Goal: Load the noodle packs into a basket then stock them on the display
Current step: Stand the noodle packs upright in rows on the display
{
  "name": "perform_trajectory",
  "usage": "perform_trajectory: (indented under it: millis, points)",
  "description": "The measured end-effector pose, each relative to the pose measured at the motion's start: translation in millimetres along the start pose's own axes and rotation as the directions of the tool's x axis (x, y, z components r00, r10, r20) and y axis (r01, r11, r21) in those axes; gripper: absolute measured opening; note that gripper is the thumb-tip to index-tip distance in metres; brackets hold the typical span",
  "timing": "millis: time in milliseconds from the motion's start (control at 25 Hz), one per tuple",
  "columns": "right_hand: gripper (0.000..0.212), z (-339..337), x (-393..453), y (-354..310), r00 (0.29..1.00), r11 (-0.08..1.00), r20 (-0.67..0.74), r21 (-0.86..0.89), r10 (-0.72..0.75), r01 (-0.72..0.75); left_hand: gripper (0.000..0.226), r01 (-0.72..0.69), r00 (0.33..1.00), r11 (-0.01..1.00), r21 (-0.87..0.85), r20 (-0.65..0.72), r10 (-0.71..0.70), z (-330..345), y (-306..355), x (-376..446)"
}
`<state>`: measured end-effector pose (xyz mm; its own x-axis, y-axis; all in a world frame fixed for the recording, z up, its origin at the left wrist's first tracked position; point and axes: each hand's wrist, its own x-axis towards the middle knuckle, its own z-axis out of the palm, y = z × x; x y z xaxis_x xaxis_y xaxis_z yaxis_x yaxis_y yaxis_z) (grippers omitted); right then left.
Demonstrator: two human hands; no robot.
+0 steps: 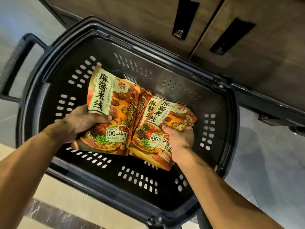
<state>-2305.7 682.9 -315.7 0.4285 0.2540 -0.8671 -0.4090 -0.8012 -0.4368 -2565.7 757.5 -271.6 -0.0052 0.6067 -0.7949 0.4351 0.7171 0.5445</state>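
A black plastic basket with slotted walls stands on the floor below me. Inside it, my left hand grips the left edge of an orange and cream noodle pack, thumb on its front. My right hand grips a second set of noodle packs, where two overlapping packs of the same print show. Both bundles sit side by side low in the basket, touching along their inner edges. Whether they rest on the basket floor I cannot tell.
The basket's long handle lies folded out to the left. Dark brown cabinet doors with black recessed grips stand behind the basket. Pale floor tiles lie to the right, beige tiles at the lower left.
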Motion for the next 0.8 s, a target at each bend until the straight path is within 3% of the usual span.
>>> perform_trajectory:
  millis: [120, 240, 440, 680, 800]
  points:
    - [0.051, -15, -14, -3, 0.99, 0.994, 0.087, 0.004, -0.11, 0.11, 0.024, 0.012, 0.997, 0.996, -0.084, -0.07, -0.018, 2, 5, -17]
    - [0.043, -36, -44, -27, 0.967, 0.991, 0.218, 0.011, -0.132, 0.133, 0.039, 0.043, 0.989, 0.99, -0.135, -0.137, -0.062, -1, 15, -47]
    - [0.038, -66, -107, -79, 0.872, 0.962, 0.453, -0.097, -0.186, 0.255, 0.058, -0.036, 0.973, 0.976, -0.216, -0.23, -0.015, -11, 56, -123]
    - [0.041, -98, -228, -186, 0.751, 0.91, 0.582, -0.044, -0.313, 0.413, 0.036, -0.169, 0.914, 0.942, -0.291, -0.404, 0.039, -62, 133, -261]
    - [0.039, -105, -296, -253, 0.633, 0.851, 0.663, 0.009, -0.398, 0.526, 0.033, -0.279, 0.876, 0.913, -0.299, -0.468, 0.114, -93, 186, -328]
